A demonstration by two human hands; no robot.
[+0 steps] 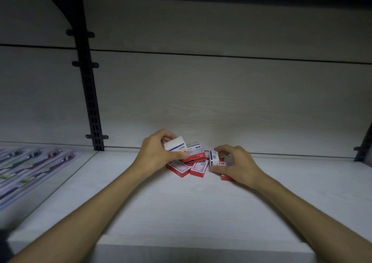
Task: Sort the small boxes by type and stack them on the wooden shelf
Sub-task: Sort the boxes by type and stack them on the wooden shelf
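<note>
A small heap of boxes lies near the back of the pale wooden shelf [181, 206]. Several are red boxes with white labels [198, 168]; one lies flat at the heap's left [178, 168]. Blue-and-white boxes rest on top [194, 148]. My left hand [157, 152] holds a white box with a barcode [175, 145], lifted over the heap's left side. My right hand [237, 163] grips a white box with blue print [213, 158], standing upright at the heap's right side. Another red box [226, 177] is partly hidden under my right hand.
A black slotted upright [91, 106] with brackets runs up the back panel at left. Left of it, a neighbouring shelf holds rows of packaged items [30, 168]. Another black bracket [362, 150] stands at far right. The shelf's front edge [201, 242] lies near me.
</note>
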